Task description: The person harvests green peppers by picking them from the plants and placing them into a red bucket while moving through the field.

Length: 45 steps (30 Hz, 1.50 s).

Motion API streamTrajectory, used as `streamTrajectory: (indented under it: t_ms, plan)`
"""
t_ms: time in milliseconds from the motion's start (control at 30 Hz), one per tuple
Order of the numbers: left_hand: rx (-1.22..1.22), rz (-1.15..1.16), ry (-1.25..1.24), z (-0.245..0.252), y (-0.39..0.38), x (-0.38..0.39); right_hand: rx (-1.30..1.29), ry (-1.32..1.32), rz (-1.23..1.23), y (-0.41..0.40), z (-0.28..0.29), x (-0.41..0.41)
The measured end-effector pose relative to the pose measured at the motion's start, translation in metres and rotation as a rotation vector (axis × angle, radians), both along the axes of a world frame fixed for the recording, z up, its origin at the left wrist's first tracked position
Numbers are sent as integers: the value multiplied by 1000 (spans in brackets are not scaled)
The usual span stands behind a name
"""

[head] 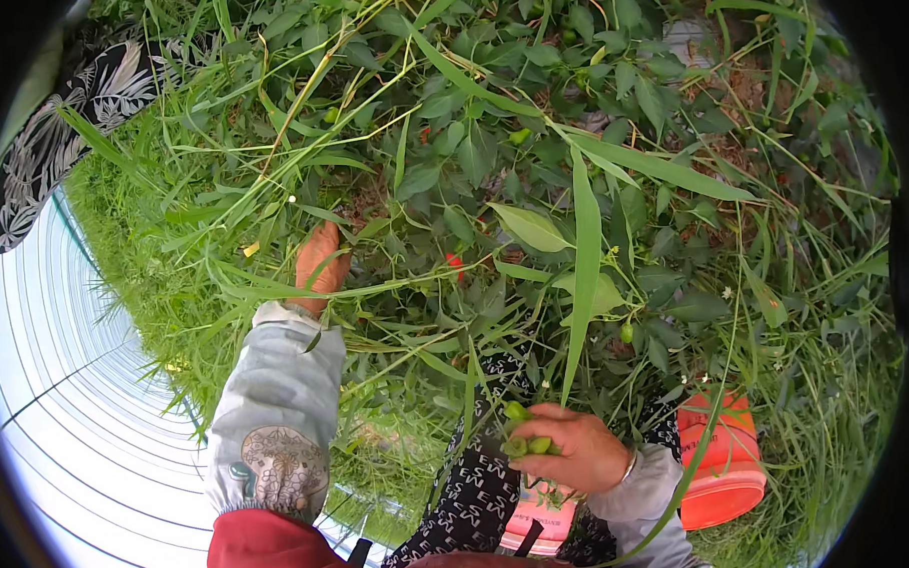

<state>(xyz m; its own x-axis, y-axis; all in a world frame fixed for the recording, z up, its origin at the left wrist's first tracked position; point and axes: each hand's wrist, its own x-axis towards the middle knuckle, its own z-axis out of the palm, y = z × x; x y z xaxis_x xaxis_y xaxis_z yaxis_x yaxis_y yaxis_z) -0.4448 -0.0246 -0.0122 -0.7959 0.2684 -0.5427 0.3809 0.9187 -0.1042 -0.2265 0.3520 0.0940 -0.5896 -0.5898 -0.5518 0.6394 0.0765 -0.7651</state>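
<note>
My right hand (580, 446) is closed around several green peppers (537, 444), low in front of my body. Further up on the left, my left hand (321, 264) reaches in among the pepper plants (484, 151). Leaves and grass hide its fingertips, so whether it grips anything does not show. A red pepper (455, 266) hangs in the foliage to the right of that hand. One green pepper (627, 333) dangles from a stem above my right hand.
A red bucket (720, 459) stands tilted in view right of my right hand. A pink bucket (539, 523) shows between my legs. Long grass blades (583, 272) cross over the plants. Black leaf-print cloth (81, 124) and greenhouse-like white sheeting (75, 387) lie at the left.
</note>
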Motion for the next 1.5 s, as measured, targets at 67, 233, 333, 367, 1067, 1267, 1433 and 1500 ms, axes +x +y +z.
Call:
streamTrajectory:
  t_ms: [67, 233, 333, 367, 1067, 1267, 1433, 1500]
  plan:
    - [55, 140, 4, 12, 16, 1, -57, -63, -2, 0, -1, -1]
    - [-126, 351, 34, 41, 68, -11, -10, 14, -96, 0, -2, 5]
    - [-37, 154, 128, 36, 35, -22, 6, 58, -141, 1, 0, 3]
    - [-304, 172, 30, 37, 37, -29, -3, 22, -115, 2, 0, 0]
    - [-346, -83, 50, 27, -9, -68, -19, 20, -230, 22, 12, 15]
    - [-33, -71, 13, 35, -153, -100, -96, 136, -334, 17, 20, 9]
    - [-386, -188, -5, -7, -53, -24, -34, 36, -347, 21, 5, 23]
    - [-404, -71, -91, 34, -37, -31, -76, 71, -373, 19, 13, 13]
